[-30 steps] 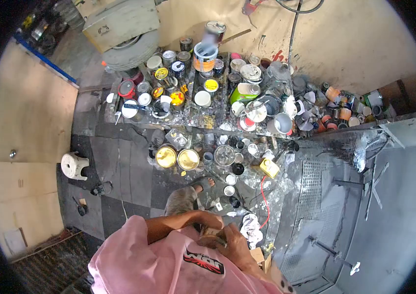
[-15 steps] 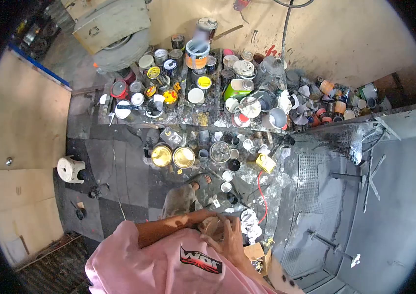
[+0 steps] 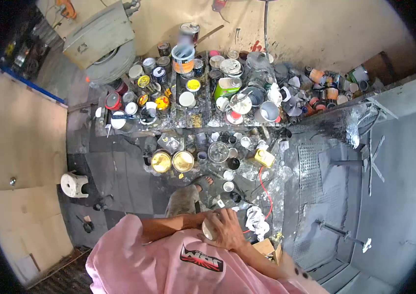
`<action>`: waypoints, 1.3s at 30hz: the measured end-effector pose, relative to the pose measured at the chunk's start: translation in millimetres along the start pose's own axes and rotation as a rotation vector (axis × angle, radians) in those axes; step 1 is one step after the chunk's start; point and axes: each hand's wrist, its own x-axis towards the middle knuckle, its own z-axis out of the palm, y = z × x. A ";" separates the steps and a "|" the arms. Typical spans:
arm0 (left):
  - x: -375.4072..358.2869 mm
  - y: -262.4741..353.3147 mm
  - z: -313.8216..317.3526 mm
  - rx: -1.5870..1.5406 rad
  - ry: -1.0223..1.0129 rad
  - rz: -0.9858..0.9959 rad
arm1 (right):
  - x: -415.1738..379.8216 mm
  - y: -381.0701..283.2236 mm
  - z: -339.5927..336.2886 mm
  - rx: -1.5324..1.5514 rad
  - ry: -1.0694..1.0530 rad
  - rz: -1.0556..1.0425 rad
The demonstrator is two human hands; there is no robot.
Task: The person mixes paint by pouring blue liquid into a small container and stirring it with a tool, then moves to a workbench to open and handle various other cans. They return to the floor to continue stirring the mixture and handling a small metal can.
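A small round container with a pale round face (image 3: 210, 229) is held close against the pink shirt, tilted on its side. My right hand (image 3: 227, 229) is wrapped over its right side, fingers bent across the top. My left hand (image 3: 202, 218) is against its far left side; most of its fingers are hidden behind the container and my right hand. What the container holds cannot be made out. A white crumpled cloth (image 3: 257, 221) lies to the right of my right hand.
A workbench (image 3: 188, 119) bears several paint cans and tubs. On the floor stand two gold-coloured cans (image 3: 183, 160), small cups (image 3: 228, 175) and a yellow can (image 3: 264, 158) beside a red hose (image 3: 266, 188). A white stool (image 3: 74, 184) is at left, an open cardboard box (image 3: 266, 247) at lower right.
The view has shifted slightly. The container has turned so that its pale face shows, and my right hand's fingers have moved from spread around it to bent over its top.
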 end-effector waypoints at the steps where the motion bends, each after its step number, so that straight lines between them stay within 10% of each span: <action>1: 1.0 0.4 -2.0 -0.006 -0.005 0.001 | -0.8 0.2 0.4 0.009 0.002 0.008; 9: 51.3 6.9 -53.2 -0.119 -0.138 0.102 | 2.0 27.3 -15.9 0.363 0.447 0.150; 11: 16.4 59.6 -14.3 0.866 0.017 0.416 | 15.2 32.8 -27.1 0.842 0.703 0.312; 17: 1.8 119.2 46.8 0.297 -0.108 0.404 | 25.4 48.7 -57.4 1.337 0.884 0.316; 23: -3.9 141.8 55.9 0.600 -0.046 0.650 | 8.2 56.3 -33.0 1.584 0.917 0.366; 27: 3.3 157.4 57.9 0.184 0.113 0.332 | 3.2 49.8 -25.3 1.836 0.910 0.385; 37: 14.2 150.8 51.0 0.131 0.146 0.326 | 3.7 37.2 -32.4 1.679 0.950 0.337; 39: 10.4 148.4 64.1 0.112 0.182 0.302 | 7.1 37.6 -32.2 1.245 0.915 0.387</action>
